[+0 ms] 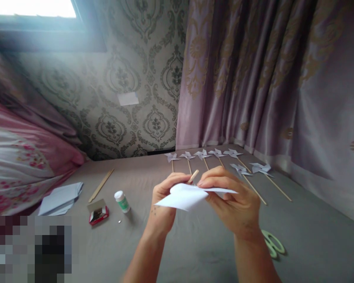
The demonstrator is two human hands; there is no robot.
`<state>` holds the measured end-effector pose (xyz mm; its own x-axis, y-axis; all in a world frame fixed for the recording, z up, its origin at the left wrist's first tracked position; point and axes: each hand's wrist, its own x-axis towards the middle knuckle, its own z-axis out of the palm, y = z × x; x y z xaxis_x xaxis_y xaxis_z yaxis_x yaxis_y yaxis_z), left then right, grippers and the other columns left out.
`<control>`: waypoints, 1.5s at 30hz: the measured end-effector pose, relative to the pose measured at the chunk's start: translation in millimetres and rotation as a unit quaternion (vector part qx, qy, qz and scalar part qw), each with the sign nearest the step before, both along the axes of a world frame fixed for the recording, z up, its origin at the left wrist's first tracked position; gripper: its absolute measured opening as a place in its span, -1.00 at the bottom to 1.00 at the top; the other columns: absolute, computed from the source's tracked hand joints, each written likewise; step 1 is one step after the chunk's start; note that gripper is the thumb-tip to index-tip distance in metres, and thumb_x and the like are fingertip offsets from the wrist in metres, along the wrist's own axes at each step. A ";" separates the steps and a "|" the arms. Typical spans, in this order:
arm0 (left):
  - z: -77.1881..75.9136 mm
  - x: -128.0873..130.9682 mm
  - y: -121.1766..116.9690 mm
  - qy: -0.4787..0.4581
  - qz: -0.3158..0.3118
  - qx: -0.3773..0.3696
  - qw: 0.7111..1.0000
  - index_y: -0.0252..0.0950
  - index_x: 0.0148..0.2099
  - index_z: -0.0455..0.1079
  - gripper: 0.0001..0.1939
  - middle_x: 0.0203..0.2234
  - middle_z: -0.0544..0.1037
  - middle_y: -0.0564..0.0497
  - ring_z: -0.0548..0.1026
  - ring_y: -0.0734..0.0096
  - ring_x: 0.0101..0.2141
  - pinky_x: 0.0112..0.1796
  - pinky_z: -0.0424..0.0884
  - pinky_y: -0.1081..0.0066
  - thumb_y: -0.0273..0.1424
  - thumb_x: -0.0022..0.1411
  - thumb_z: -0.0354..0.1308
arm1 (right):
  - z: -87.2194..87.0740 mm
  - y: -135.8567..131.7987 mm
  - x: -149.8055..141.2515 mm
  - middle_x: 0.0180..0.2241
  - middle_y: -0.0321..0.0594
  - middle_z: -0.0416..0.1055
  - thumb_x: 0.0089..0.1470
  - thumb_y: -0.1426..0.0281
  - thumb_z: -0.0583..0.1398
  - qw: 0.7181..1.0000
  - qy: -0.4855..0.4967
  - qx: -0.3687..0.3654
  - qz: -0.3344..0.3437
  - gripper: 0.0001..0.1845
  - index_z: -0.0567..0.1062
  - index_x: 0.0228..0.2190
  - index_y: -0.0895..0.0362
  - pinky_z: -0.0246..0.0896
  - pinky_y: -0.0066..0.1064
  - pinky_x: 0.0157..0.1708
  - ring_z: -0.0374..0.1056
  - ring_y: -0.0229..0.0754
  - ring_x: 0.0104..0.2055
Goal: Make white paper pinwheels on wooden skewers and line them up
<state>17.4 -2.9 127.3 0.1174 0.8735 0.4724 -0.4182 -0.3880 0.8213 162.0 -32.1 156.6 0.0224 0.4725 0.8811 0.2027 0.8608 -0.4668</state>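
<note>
Both my hands are raised over the grey cloth surface, around a folded white paper pinwheel (184, 199). My left hand (164, 192) is closed on a wooden stick (194, 176) whose end pokes up behind the paper. My right hand (237, 200) pinches the pinwheel near its centre, where the paper and the stick's end come close together. Whether the two are joined is not visible, since the fingers and paper cover that spot. Most of the stick is hidden by my left hand.
Several pinwheels on sticks (203, 155) lie along the back and right. Green-handled scissors (273, 243) rest by my right forearm. At left are a paper stack (60, 199), wooden sticks (101, 185), an open small red box (98, 215) and a white-capped glue bottle (122, 201).
</note>
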 end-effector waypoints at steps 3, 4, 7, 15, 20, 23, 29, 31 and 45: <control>0.5 2.4 -0.7 -0.031 -0.012 -0.016 0.999 -0.22 -0.33 0.59 -0.77 -0.38 0.55 -0.03 0.46 0.39 -0.32 -0.28 0.37 0.47 -0.27 -0.11 0.40 | 2.6 -3.7 -1.1 -0.38 -0.27 0.48 -0.02 0.59 0.27 0.998 -0.025 0.042 -0.031 -0.72 0.54 -0.28 0.01 0.33 -0.35 -0.32 0.40 -0.21 -0.32; 0.8 3.2 -1.0 -0.042 -0.016 -0.023 0.999 -0.21 -0.35 0.59 -0.77 -0.38 0.55 -0.02 0.46 0.39 -0.32 -0.29 0.37 0.48 -0.27 -0.13 0.41 | 2.8 -4.1 -1.0 -0.38 -0.27 0.48 -0.02 0.60 0.27 0.997 -0.032 0.051 -0.039 -0.71 0.52 -0.27 0.02 0.33 -0.35 -0.31 0.39 -0.22 -0.32; 2.7 5.3 -2.0 -0.071 -0.021 -0.054 0.996 -0.23 -0.40 0.58 -0.77 -0.41 0.54 0.00 0.47 0.43 -0.36 -0.33 0.38 0.50 -0.30 -0.19 0.44 | 2.2 -4.2 -0.2 -0.38 -0.27 0.46 -0.02 0.63 0.26 0.995 -0.045 0.063 -0.056 -0.70 0.50 -0.26 0.04 0.33 -0.35 -0.30 0.39 -0.23 -0.32; 7.2 5.1 -1.1 -0.098 -0.060 -0.090 0.989 -0.22 -0.22 0.54 -0.57 -0.51 0.50 0.08 0.41 0.56 -0.50 -0.45 0.34 0.58 -0.38 -0.25 0.47 | 0.0 -2.1 -1.9 -0.38 -0.27 0.45 -0.01 0.60 0.26 0.995 -0.041 0.058 -0.065 -0.75 0.48 -0.28 0.05 0.33 -0.35 -0.31 0.39 -0.23 -0.32; 3.4 3.0 -0.5 -0.092 -0.065 -0.088 0.990 -0.29 -0.43 0.52 -0.74 -0.48 0.50 0.06 0.44 0.53 -0.42 -0.37 0.35 0.57 -0.40 -0.26 0.47 | -0.2 -1.6 -1.9 -0.38 -0.27 0.46 0.00 0.59 0.26 0.995 -0.043 0.053 -0.066 -0.76 0.48 -0.29 0.06 0.33 -0.36 -0.31 0.39 -0.24 -0.32; 1.9 2.6 -0.4 -0.089 -0.071 -0.079 0.990 -0.28 -0.44 0.52 -0.77 -0.46 0.49 0.05 0.42 0.54 -0.41 -0.35 0.34 0.58 -0.41 -0.23 0.46 | 0.2 -1.9 -0.7 -0.37 -0.27 0.45 0.00 0.59 0.26 0.995 -0.042 0.051 -0.069 -0.76 0.48 -0.29 0.06 0.33 -0.36 -0.30 0.39 -0.24 -0.32; 1.0 2.4 0.0 -0.082 -0.075 -0.062 0.992 -0.26 -0.42 0.53 -0.78 -0.45 0.49 0.04 0.41 0.51 -0.39 -0.33 0.34 0.55 -0.40 -0.21 0.44 | 1.1 -3.4 0.5 -0.37 -0.27 0.46 0.00 0.60 0.26 0.995 -0.045 0.055 -0.072 -0.75 0.48 -0.28 0.06 0.33 -0.35 -0.29 0.40 -0.24 -0.32; -0.2 2.0 0.7 -0.080 -0.079 -0.054 0.992 -0.24 -0.40 0.54 -0.80 -0.44 0.49 0.05 0.41 0.52 -0.38 -0.33 0.33 0.56 -0.42 -0.18 0.43 | 1.0 -3.3 0.4 -0.37 -0.27 0.46 -0.01 0.61 0.26 0.995 -0.044 0.057 -0.069 -0.74 0.48 -0.28 0.06 0.33 -0.34 -0.28 0.40 -0.24 -0.31; 0.1 1.2 0.6 -0.061 -0.064 -0.049 0.995 -0.28 -0.41 0.52 -0.78 -0.46 0.47 0.03 0.39 0.50 -0.40 -0.35 0.34 0.52 -0.38 -0.19 0.43 | -0.3 -3.9 0.7 -0.37 -0.28 0.46 -0.02 0.62 0.25 0.996 -0.039 0.050 -0.061 -0.72 0.49 -0.27 0.05 0.34 -0.32 -0.29 0.40 -0.23 -0.32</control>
